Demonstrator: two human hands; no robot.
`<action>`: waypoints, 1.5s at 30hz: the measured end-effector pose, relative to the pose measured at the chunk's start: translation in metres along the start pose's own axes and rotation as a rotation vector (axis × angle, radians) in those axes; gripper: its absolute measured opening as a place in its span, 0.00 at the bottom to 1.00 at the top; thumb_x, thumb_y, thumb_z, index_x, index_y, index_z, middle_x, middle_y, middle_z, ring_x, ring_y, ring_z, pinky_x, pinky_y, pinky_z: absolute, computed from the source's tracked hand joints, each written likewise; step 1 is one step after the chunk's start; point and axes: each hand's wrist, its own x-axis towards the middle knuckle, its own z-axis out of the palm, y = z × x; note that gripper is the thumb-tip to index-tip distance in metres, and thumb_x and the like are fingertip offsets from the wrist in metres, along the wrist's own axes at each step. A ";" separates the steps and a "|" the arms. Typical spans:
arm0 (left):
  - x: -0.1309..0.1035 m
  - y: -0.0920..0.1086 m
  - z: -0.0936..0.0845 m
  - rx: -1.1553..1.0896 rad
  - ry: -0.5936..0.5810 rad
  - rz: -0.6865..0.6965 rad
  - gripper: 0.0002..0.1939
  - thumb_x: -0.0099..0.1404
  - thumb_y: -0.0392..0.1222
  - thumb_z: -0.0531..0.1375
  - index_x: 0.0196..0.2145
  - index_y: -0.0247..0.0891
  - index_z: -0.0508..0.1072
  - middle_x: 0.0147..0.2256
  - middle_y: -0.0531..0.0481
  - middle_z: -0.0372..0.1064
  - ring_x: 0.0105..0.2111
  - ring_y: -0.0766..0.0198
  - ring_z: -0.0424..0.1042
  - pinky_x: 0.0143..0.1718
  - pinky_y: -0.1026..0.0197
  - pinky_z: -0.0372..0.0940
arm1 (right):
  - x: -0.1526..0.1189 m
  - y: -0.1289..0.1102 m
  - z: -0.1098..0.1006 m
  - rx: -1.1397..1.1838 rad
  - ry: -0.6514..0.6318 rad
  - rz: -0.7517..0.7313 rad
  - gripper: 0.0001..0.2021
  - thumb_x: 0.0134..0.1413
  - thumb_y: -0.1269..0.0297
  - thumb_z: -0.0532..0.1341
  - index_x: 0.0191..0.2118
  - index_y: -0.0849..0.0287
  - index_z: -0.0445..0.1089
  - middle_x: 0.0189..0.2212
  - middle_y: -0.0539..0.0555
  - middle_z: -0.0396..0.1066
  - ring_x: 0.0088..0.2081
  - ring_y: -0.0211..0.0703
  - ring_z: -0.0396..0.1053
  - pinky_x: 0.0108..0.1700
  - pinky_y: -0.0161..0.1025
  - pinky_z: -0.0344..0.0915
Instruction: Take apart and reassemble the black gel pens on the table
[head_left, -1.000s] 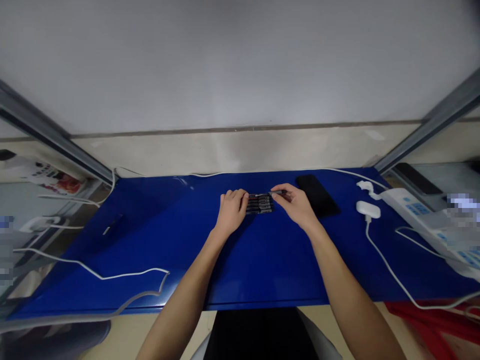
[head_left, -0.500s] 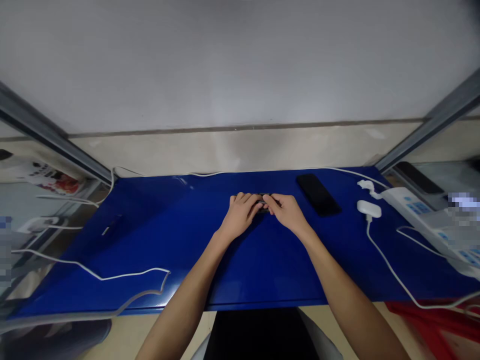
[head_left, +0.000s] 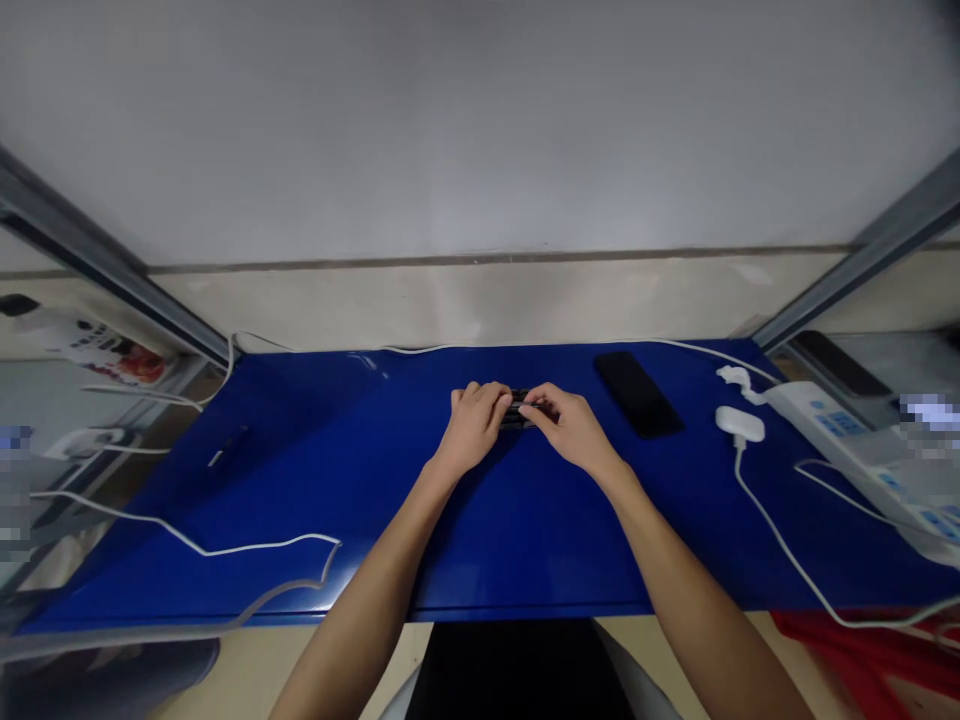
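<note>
Centrally, a close row of slim, dark pens [head_left: 516,418], black with greyish glints, lies on a blue tabletop [head_left: 525,530], partly hidden between a person's two hands. The left hand [head_left: 475,422], back up and fingers bent, covers the pens' left end; the right hand [head_left: 566,422] curls in opposite, thumb and fingers at the right end. The hands are slightly apart; whether either grips a pen cannot be told. A black phone [head_left: 637,394] lies near the right hand, a white case [head_left: 739,423] farther right.
</note>
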 end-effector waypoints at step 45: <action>0.005 0.004 -0.006 -1.120 0.191 -0.370 0.16 0.57 0.52 0.67 0.34 0.34 0.78 0.25 0.51 0.73 0.25 0.69 0.68 0.30 0.66 0.62 | 0.004 0.006 -0.001 0.766 0.224 0.178 0.08 0.55 0.58 0.66 0.36 0.56 0.77 0.22 0.49 0.68 0.25 0.36 0.64 0.29 0.37 0.60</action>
